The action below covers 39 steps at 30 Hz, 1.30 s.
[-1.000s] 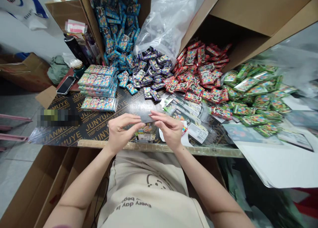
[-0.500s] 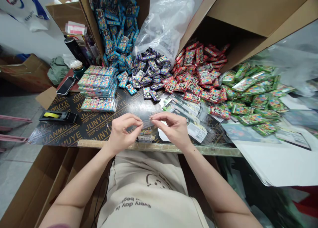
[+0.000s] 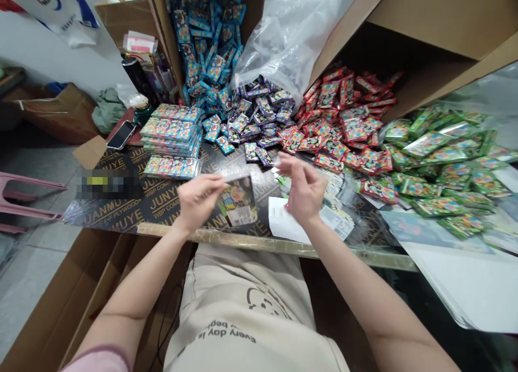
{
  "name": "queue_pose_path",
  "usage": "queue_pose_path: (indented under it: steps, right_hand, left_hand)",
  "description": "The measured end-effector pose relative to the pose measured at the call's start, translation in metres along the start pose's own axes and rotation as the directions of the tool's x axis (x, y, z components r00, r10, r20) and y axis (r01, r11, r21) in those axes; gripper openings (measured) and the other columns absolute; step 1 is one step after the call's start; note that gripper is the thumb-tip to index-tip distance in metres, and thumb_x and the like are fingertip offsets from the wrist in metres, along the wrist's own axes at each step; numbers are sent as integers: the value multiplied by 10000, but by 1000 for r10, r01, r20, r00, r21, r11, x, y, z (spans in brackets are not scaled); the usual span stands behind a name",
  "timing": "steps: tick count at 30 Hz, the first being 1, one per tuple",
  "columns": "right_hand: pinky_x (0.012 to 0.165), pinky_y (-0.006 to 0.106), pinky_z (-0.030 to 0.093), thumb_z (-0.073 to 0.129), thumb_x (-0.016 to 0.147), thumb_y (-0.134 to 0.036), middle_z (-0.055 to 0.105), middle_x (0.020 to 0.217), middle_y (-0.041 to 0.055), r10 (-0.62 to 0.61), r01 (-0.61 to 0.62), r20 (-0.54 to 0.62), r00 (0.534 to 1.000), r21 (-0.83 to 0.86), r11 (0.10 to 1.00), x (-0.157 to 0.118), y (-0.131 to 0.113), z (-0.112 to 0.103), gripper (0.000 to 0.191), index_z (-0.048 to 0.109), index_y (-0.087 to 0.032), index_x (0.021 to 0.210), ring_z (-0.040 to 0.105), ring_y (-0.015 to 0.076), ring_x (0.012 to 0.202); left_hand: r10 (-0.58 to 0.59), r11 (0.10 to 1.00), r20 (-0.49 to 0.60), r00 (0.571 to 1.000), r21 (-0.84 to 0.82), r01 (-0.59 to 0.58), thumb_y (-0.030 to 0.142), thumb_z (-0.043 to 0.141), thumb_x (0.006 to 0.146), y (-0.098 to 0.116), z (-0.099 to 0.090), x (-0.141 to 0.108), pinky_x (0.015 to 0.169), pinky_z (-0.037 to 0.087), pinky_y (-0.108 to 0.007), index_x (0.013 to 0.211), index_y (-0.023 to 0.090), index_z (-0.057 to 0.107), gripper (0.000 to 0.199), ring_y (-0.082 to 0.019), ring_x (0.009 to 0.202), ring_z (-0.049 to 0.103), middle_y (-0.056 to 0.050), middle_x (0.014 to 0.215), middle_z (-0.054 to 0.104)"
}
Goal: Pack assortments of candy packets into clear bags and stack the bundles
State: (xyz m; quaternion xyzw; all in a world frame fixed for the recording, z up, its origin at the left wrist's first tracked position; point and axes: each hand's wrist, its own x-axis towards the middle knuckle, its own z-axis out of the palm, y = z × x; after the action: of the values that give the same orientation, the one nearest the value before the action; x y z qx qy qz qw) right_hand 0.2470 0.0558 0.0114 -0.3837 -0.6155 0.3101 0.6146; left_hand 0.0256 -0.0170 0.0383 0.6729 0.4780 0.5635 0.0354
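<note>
So, left fingers [image 3: 212, 184] are pinched on the top edge of a printed card in a clear sleeve [image 3: 237, 202], which sits just right of them, long axis roughly fore-aft, above the worktop [image 3: 259, 242]. Right fingers [image 3: 292, 169] are bunched, a bit apart, can't tell if holding anything. L hand's def nearer. White paper [image 3: 283, 218] lies under R, then red foil packets [image 3: 340, 129] beyond.

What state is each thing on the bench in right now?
Left hand: pinching the card packet's top edge
Card packet: held up off the board, tilted
Right hand: raised, fingers bunched, any hold unclear
Phone: lying flat, screen dark
Card strips: stacked in neat rows
Red packets: loose heap
Green packets: loose heap
Plastic bag: crumpled, slumped against the cardboard
</note>
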Motion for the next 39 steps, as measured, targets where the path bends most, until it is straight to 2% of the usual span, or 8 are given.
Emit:
queue_pose_path:
  steps: [2,5,9,13,18,23,31,39]
  right_hand:
    - [797,386,547,472,947,-471,732,1023,76,-4,0,-34,999,-133,991,25,28,24,358,723,-222,999,681,222,937]
    - [937,450,464,562,892,-469,713,1100,121,68,82,307,949,-451,889,50,71,72,366,696,-185,1080,623,284,1053]
    - [962,543,371,645,825,-494,621,1235,227,277,169,440,854,-738,653,62,106,131,682,481,-127,1376,529,399,1148]
    - [966,513,351,576,861,-349,582,1259,233,278,170,409,869,-775,608,69,119,155,600,431,-106,1390,496,391,1155]
    - [909,433,409,592,812,-296,607,1203,209,285,248,517,807,-735,631,55,104,123,621,435,-95,1378,551,351,1083]
    - [862,440,438,692,747,-543,651,1054,175,373,306,580,724,-755,580,23,77,65,687,545,-146,1289,601,352,989]
    - [1044,543,340,770,672,-269,444,1465,161,257,307,786,562,-487,818,25,101,33,837,421,-208,1431,392,355,1344]
    - [963,454,480,783,650,-588,619,1179,125,-10,199,671,741,-205,958,1,87,33,668,653,-216,1189,606,272,1098]
  left_hand:
    - [-249,967,-249,936,-4,256,217,753,759,-25,-15,-3,735,569,-275,779,179,712,59,-148,750,703,-19,787,742]
    - [-430,885,-389,815,-2,466,264,736,772,-55,-38,-23,688,574,-301,816,174,709,103,-161,694,693,-15,769,735]
    - [-462,853,-248,851,138,503,251,789,684,-70,-56,-64,575,548,-323,674,207,699,101,-188,594,644,1,634,689]
    - [-347,853,84,934,442,277,255,711,771,-62,-42,-82,879,537,-503,810,216,714,55,-297,986,647,-94,963,728]
    - [-218,945,695,686,325,-29,331,733,778,-53,3,-70,1147,270,-596,1309,232,548,571,-324,1400,375,-139,1468,474]
    - [-167,949,853,494,276,-155,448,772,722,-56,33,-56,1158,171,-615,1442,225,381,849,-342,1426,312,-183,1504,394]
    - [-189,909,839,510,346,-233,465,744,734,-56,18,-50,1010,385,-506,1405,252,459,759,-343,1171,489,-163,1254,514]
    - [-355,851,717,600,514,-111,539,752,691,-75,2,-49,957,417,-501,1278,206,543,706,-353,1158,483,-172,1248,523]
